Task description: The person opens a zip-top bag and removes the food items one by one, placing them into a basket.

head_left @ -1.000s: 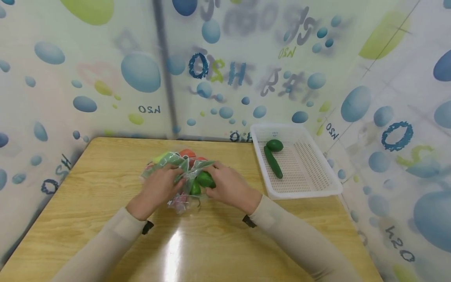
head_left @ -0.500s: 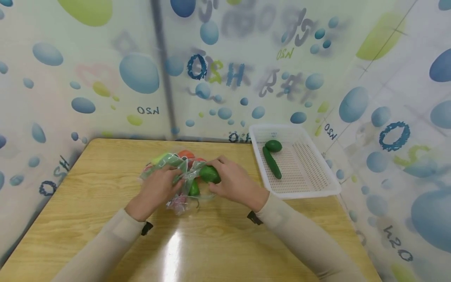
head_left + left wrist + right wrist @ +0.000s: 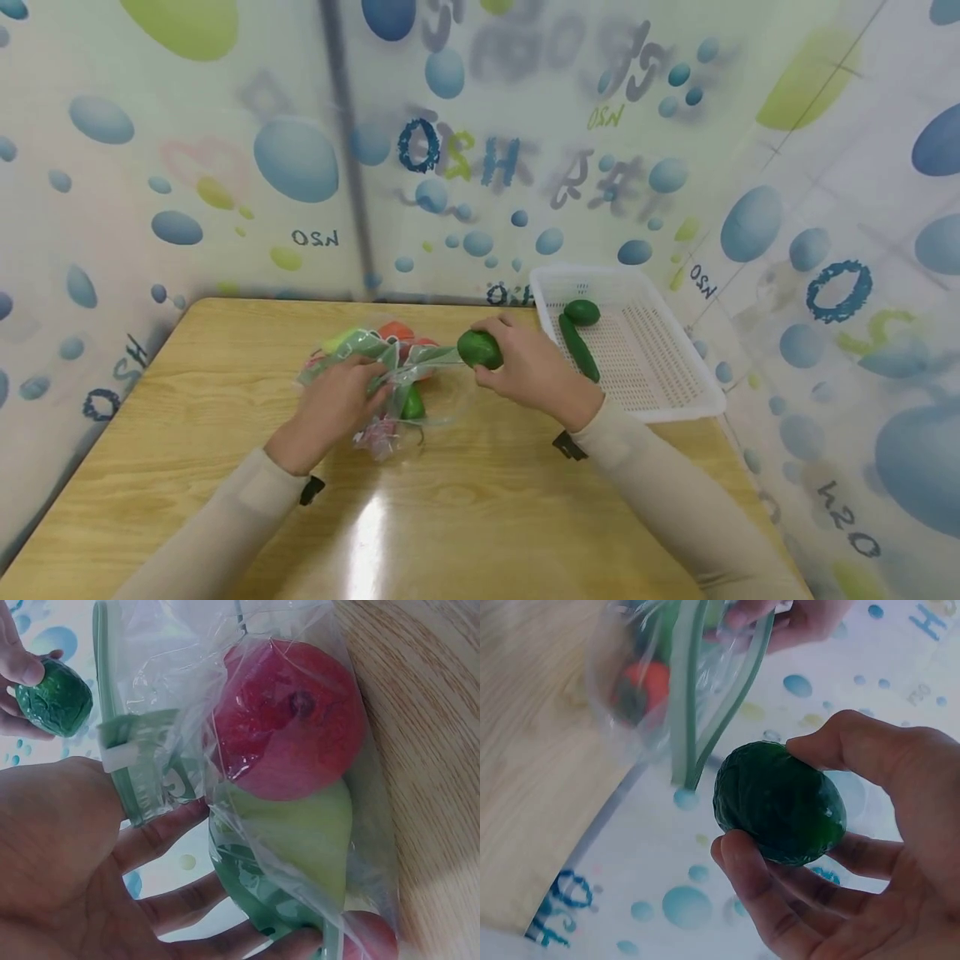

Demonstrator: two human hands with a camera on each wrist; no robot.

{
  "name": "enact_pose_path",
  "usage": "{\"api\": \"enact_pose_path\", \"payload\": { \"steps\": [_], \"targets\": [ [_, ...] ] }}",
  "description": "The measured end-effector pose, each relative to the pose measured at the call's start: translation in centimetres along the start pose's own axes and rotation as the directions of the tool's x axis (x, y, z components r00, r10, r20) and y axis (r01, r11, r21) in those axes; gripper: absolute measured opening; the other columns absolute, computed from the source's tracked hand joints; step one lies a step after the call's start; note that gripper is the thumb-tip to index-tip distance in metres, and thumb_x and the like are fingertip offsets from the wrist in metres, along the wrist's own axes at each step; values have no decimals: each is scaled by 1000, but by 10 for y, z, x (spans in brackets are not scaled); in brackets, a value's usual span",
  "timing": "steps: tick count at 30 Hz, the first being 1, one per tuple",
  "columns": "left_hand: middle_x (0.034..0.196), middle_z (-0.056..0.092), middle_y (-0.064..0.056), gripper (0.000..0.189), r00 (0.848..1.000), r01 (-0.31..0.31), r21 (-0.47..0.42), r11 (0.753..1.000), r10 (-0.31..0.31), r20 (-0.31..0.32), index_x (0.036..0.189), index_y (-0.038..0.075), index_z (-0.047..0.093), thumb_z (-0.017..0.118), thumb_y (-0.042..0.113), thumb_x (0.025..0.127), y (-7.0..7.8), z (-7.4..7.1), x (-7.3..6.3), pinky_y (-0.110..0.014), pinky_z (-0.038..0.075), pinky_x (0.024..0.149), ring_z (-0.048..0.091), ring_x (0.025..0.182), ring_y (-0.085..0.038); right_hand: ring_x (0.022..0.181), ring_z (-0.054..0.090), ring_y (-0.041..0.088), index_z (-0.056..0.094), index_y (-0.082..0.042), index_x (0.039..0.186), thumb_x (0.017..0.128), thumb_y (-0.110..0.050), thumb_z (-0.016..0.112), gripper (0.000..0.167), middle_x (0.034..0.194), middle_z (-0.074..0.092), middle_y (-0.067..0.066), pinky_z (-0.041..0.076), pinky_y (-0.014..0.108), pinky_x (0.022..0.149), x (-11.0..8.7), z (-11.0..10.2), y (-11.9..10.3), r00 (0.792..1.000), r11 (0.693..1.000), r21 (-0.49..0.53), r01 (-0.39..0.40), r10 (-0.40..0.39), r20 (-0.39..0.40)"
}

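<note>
My right hand holds a dark green, wrinkled avocado in the air, just right of the bag's mouth. In the right wrist view, thumb and fingertips pinch the avocado at its sides. My left hand grips the clear zip bag by its green-edged opening, its fingers curled behind the plastic. Inside the bag, the left wrist view shows a red round fruit and a pale yellow-green piece. A green pepper shows through the bag near its mouth.
A white perforated basket stands at the table's back right. In it lie a cucumber and a dark green oval piece. Pink-purple crinkled plastic lies at the bag's near side. Patterned walls border the wooden table.
My right hand has drawn the avocado out of the bag and moved it up and right toward the basket. My left hand keeps its grip on the bag in the same place.
</note>
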State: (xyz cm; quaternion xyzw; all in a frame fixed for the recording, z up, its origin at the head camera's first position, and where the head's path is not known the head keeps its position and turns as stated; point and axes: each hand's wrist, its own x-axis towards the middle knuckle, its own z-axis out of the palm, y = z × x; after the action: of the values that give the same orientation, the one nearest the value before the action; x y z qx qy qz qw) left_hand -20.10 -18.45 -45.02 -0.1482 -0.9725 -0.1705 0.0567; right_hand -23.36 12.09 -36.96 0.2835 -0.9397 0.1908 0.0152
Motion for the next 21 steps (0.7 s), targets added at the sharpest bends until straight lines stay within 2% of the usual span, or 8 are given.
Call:
{"api": "enact_pose_path", "payload": {
  "steps": [8, 14, 21],
  "targets": [
    [137, 79, -30, 35, 1000, 3, 11, 1000, -3, 3, 135, -1, 82, 82, 22, 109, 0, -1, -1, -64, 68, 99, 81, 117, -49, 90, 70, 26, 66, -10, 162, 104, -23, 86, 63, 138, 70, 23, 63, 42, 76, 1, -17, 32, 997, 999, -17, -48, 47, -54],
    [136, 79, -30, 33, 1000, -1, 16, 1000, 1, -4, 133, 0, 83, 83, 23, 108, 1, -2, -1, -63, 69, 96, 82, 113, -48, 91, 68, 28, 62, -13, 167, 105, -21, 84, 66, 135, 66, 26, 61, 41, 73, 3, -30, 59, 993, 991, -54, -121, 120, -24],
    [132, 81, -29, 31, 999, -21, 14, 1000, 21, -26, 131, 0, 84, 84, 22, 108, 1, 0, -2, -61, 70, 91, 83, 106, -45, 99, 69, 34, 59, -12, 170, 105, -22, 82, 70, 144, 59, 29, 64, 48, 80, 4, -41, 89, 979, 976, -83, -201, 203, 11]
  ]
}}
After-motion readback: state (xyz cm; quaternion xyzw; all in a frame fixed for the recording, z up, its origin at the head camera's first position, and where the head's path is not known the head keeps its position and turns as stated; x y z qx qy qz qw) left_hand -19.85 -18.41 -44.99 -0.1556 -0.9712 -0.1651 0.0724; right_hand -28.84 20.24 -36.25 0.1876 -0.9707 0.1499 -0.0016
